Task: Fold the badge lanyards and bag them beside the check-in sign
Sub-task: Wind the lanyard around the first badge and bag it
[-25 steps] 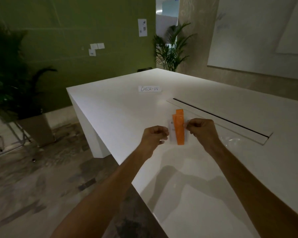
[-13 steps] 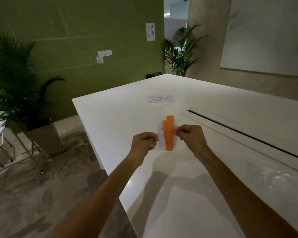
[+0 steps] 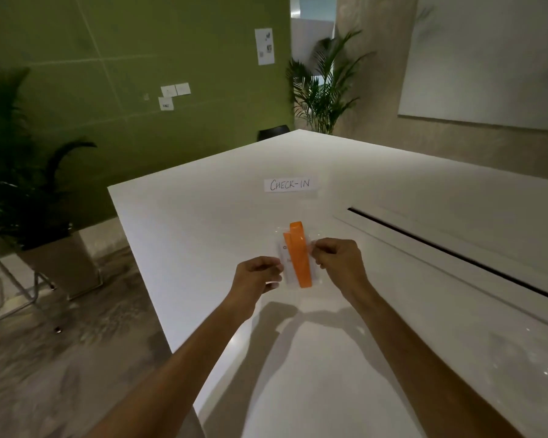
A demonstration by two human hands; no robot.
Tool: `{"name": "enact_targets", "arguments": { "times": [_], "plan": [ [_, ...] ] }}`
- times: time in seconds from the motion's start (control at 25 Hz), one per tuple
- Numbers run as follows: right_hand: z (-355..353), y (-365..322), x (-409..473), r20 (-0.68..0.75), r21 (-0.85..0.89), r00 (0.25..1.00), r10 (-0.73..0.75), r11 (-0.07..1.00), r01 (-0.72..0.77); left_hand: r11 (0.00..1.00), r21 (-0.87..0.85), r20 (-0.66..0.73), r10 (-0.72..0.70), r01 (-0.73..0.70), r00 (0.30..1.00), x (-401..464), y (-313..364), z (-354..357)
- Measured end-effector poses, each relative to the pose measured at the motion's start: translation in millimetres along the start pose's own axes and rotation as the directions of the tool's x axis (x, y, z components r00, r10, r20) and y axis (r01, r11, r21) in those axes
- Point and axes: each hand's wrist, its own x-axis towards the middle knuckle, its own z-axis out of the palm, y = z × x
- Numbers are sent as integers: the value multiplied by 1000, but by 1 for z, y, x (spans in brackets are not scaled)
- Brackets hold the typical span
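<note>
Both hands pinching bagged orange lanyard mid-table, near check-in sign.

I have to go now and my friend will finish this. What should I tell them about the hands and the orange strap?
Left hand: pinches the left edge of the clear bag.
Right hand: pinches the bag's right edge.
Orange lanyard: folded and inside the bag with a white card, held just above the white counter, nearer to you than the check-in sign.
Done: this lanyard is folded and bagged.
Left: whether the bag is sealed cannot be told, so check, then set it down beside the sign. No other lanyards are in view.
</note>
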Motion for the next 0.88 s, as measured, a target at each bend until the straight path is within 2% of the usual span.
{"name": "enact_targets", "arguments": {
  "times": [0.28,0.56,0.88],
  "plan": [
    [31,15,57,-146,40,979,141,990,-136,997,72,27,-23,21,999,68,11,-22],
    [81,38,128,-120,-41,964,239,969,-245,983,161,-44,-87,93,995,146,21,-55],
    [124,69,190,-138,-221,947,291,923,-316,962,227,-113,-129,153,985,210,13,-82]
  ]
}}
